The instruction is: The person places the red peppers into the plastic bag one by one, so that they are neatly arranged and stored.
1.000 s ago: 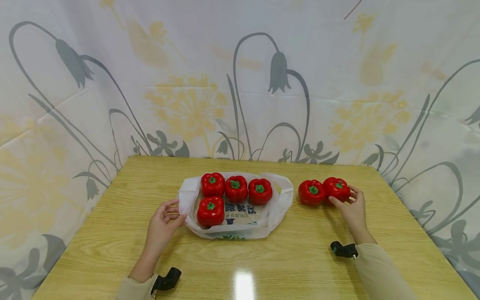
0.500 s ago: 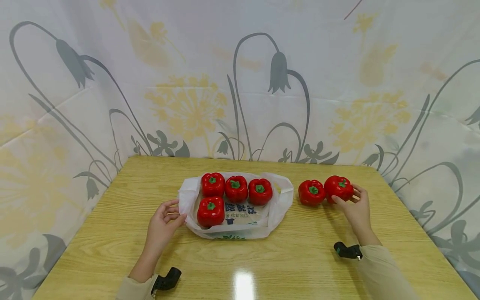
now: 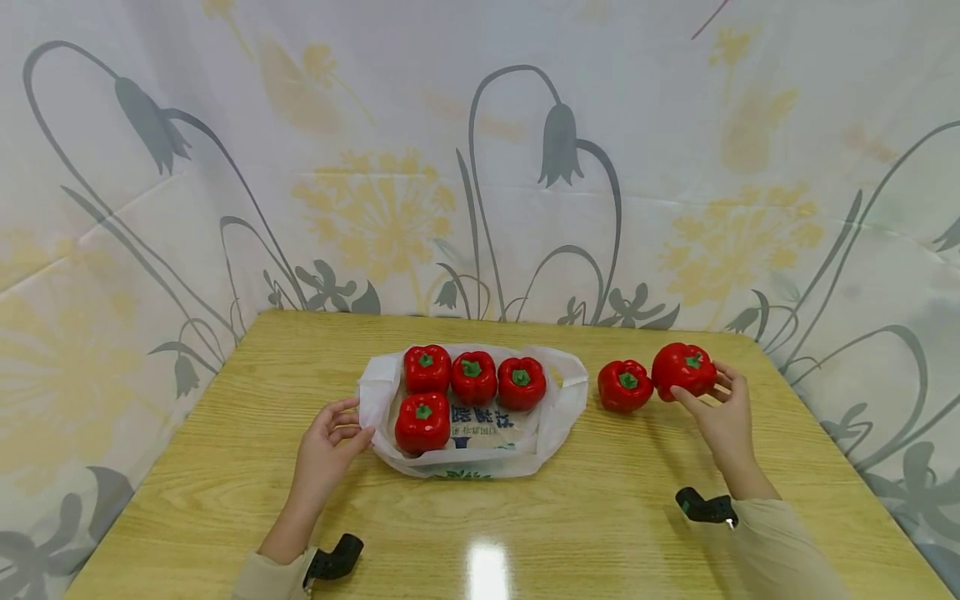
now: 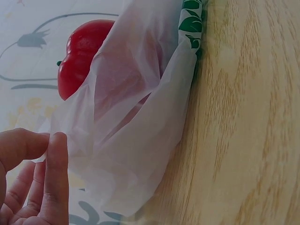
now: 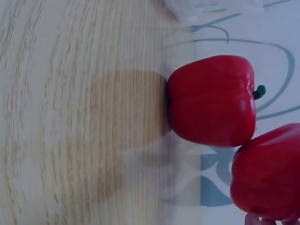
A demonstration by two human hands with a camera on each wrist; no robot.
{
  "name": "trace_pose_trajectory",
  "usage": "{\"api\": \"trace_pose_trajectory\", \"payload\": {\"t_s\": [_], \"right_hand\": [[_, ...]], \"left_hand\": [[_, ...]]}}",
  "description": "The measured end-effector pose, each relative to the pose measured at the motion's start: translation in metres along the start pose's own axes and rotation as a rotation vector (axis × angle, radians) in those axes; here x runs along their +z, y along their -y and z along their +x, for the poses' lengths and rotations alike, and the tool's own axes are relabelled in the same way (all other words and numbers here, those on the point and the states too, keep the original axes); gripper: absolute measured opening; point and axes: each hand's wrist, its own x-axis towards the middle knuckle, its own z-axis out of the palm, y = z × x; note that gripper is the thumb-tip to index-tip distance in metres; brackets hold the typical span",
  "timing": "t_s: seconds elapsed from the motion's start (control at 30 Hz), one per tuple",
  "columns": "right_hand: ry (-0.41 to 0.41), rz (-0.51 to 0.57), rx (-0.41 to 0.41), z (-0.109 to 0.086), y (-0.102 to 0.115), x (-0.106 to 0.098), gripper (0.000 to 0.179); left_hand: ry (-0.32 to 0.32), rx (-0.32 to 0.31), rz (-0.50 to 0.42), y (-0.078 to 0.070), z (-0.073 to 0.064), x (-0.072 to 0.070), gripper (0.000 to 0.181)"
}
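Observation:
My left hand (image 3: 328, 446) pinches the left edge of a white plastic bag (image 3: 558, 417) between thumb and forefinger, plain in the left wrist view. Several red bell peppers lie inside the open bag, among them a front one (image 3: 422, 423) and a right one (image 3: 521, 383). My right hand (image 3: 726, 412) grips another red bell pepper (image 3: 683, 371), raised and tilted with its green stem toward the right. Just left of it, one more bell pepper (image 5: 211, 101) stands upright on the table; in the right wrist view the two look close together or touching.
The wooden table (image 3: 600, 533) carries everything. A patterned cloth (image 3: 480, 208) hangs behind its far edge and along the sides. On each wrist sits a black camera mount, the left (image 3: 336, 558) and the right (image 3: 705, 505).
My right hand has lifted its bell pepper off the table, shifting it slightly up and to the right. The left hand, the bag and the other peppers keep their places.

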Motion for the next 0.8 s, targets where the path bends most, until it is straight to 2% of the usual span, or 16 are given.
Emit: {"api": "trace_pose_trajectory", "payload": {"t_s": [0.37, 0.8], "right_hand": [[0.016, 0.034, 0.007, -0.009, 0.018, -0.001, 0.076], [0.021, 0.088, -0.060, -0.022, 0.029, 0.003, 0.072]], "left_hand": [[0.007, 0.006, 0.011, 0.003, 0.001, 0.000, 0.046], [-0.005, 0.022, -0.013, 0.004, 0.001, 0.000, 0.045]]}}
